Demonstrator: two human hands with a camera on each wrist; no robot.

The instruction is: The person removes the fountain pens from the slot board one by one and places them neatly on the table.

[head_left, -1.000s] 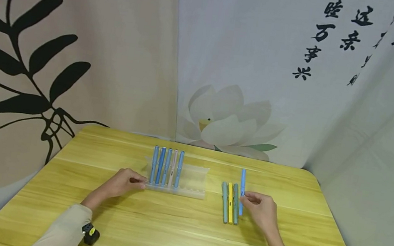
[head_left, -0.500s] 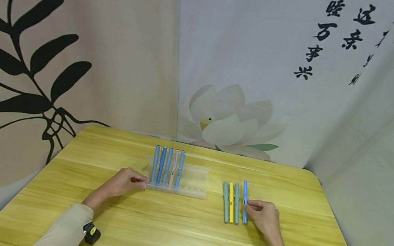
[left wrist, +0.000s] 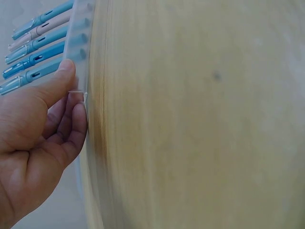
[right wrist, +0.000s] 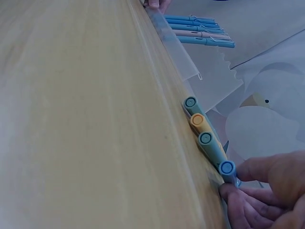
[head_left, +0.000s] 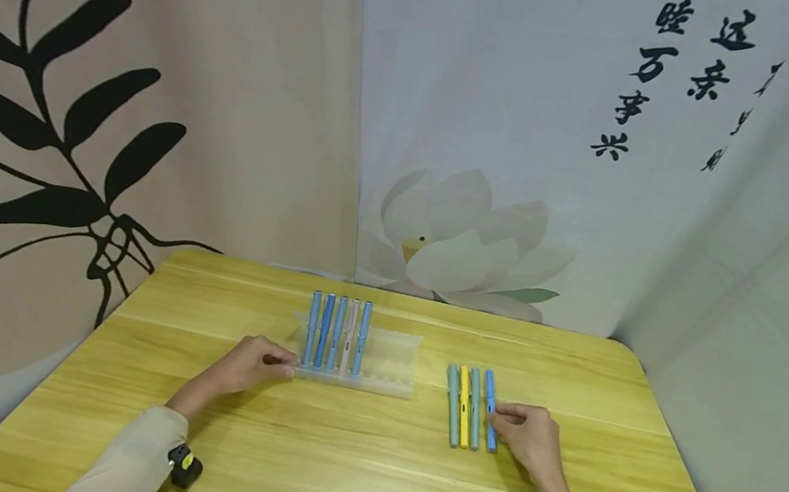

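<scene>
My left hand [head_left: 250, 366] pinches the left front corner of a clear plastic pen rack [head_left: 389, 361]. In the left wrist view its thumb lies on the rack's front strip [left wrist: 76, 57], fingers curled below. Several pens stand leaning in the rack's left half: blue ones [head_left: 324, 333] and a pale pink one [head_left: 349, 336]. My right hand [head_left: 527, 437] pinches a blue pen [head_left: 490, 390] lying on the table, thumb and fingertips at its near half. Left of it lie a green pen [head_left: 475, 409], a yellow pen [head_left: 464, 407] and another green pen [head_left: 453, 405], side by side.
The wooden table [head_left: 348, 466] carries the rack left of centre and the row of pens right of it. Behind stands a fabric backdrop [head_left: 272, 94] with printed leaves, a lotus and writing. A wrist camera [head_left: 185, 469] sits on the left sleeve.
The right hand has moved the blue pen a little right and toward me, and its raised far end has come down level with the other pens. The left hand stays on the rack.
</scene>
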